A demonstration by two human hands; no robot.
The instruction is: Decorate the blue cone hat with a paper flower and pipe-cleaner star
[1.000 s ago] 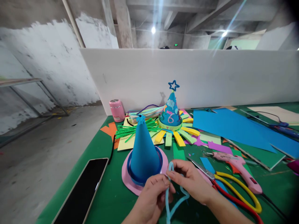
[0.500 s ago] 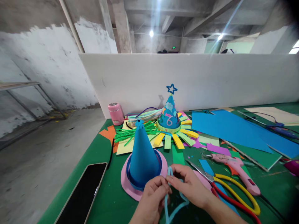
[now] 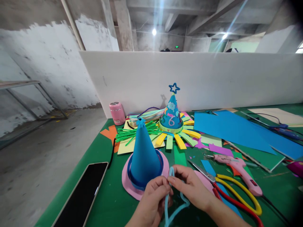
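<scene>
On my head-camera feed I have the light-blue pipe cleaner (image 3: 166, 206) in the person's fingers, above the green tabletop (image 3: 110, 195), just right of the plain blue cone hat (image 3: 144, 157) and left of the scissors (image 3: 214, 179). Its long axis runs near upright in my view: a narrow bend points up and away at the fingertips, a lower corner points down at the bottom edge, and a third corner juts right. I see the left hand (image 3: 155, 197) come in from below, wrist low, fingers curled, thumb and forefinger pinching close to the upper bend. The right hand (image 3: 193, 189) reaches in from the lower right, forearm slanting up and left, its thumb and forefinger nipping that bend. The two sets of fingertips meet there; I can't make out the left hand's lower fingers clearly.
</scene>
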